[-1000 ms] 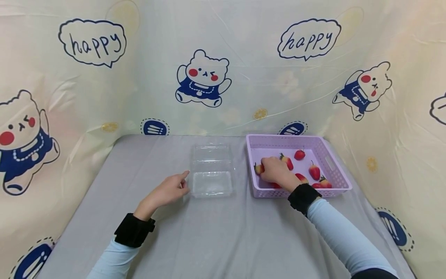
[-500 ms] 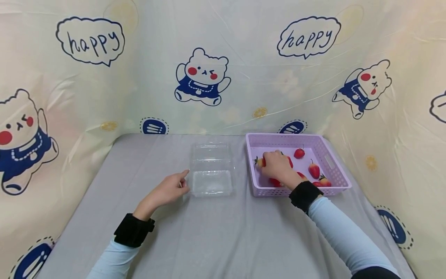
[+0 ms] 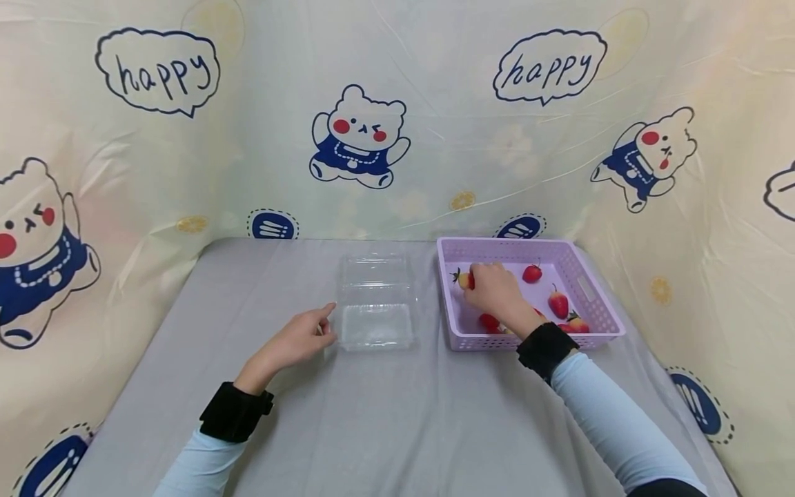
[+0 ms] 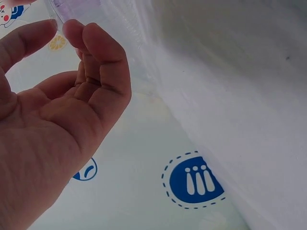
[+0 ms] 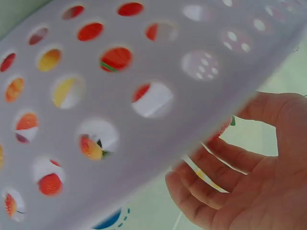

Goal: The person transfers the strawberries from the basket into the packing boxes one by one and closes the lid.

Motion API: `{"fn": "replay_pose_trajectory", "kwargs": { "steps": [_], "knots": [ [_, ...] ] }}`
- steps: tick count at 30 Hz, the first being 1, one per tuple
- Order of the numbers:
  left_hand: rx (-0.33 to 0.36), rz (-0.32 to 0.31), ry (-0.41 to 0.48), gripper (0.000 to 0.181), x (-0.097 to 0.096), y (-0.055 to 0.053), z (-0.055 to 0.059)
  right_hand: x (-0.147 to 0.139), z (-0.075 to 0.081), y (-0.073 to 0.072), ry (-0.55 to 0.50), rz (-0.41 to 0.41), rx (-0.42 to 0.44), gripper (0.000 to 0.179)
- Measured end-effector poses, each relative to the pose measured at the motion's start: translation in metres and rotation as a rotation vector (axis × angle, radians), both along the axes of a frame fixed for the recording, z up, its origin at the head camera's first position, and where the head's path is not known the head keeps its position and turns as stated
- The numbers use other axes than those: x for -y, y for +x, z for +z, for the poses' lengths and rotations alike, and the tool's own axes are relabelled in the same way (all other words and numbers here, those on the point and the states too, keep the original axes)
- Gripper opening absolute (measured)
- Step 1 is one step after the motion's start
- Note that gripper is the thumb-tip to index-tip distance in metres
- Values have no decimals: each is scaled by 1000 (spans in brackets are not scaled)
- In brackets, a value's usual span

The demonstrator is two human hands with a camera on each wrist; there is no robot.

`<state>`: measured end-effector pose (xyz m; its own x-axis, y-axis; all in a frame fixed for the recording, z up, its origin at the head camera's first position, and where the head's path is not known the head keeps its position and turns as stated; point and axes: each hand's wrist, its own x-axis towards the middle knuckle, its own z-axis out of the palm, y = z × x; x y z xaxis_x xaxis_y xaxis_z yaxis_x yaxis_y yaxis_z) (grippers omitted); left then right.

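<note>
In the head view my right hand (image 3: pixel 497 293) reaches into a purple basket (image 3: pixel 472 343) and pinches a red-and-yellow strawberry (image 3: pixel 465 280) with its fingertips. The leafy end points left. In the right wrist view a bit of that strawberry (image 5: pixel 222 130) shows between thumb and fingers, behind the basket wall. Several other strawberries (image 3: pixel 558 303) lie around the hand in the basket; some are partly hidden by it. My left hand (image 3: pixel 301 338) is at the left side of an open clear plastic box (image 3: pixel 377 326), fingers loosely bent, index fingertip at its edge. Thumb and index stand apart.
A grey cloth covers the table (image 3: pixel 385 421). The box stands left of the basket, with a strip of cloth between them. A printed curtain (image 3: pixel 447 124) hangs behind and along both sides of the table.
My right hand has risen slightly within the basket, and the pinched strawberry has moved up with it. More of a red strawberry below shows now. The left hand stays by the box.
</note>
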<state>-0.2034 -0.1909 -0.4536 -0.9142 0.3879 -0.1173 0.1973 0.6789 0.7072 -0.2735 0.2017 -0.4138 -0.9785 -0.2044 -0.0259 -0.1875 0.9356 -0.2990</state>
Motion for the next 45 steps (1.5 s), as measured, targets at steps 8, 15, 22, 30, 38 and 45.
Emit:
{"fn": "replay_pose_trajectory", "kwargs": {
  "steps": [8, 15, 22, 30, 38, 45],
  "knots": [
    [-13, -1, 8, 68, -1, 2, 2, 5, 10, 1, 31, -2, -49, 39],
    [-11, 6, 3, 68, -2, 2, 2, 10, 19, 4, 23, 23, -112, 37],
    [-6, 8, 3, 68, -3, 3, 1, 22, 29, 8, 63, 65, -167, 44],
    [-10, 12, -4, 68, -3, 3, 2, 35, 33, 16, 56, 94, -181, 51],
    [15, 14, 0, 69, -2, 2, 2, 48, 30, 19, 53, 154, -197, 43],
    [11, 16, -3, 69, -2, 2, 1, 58, 31, 22, 52, 189, -180, 49]
  ]
}}
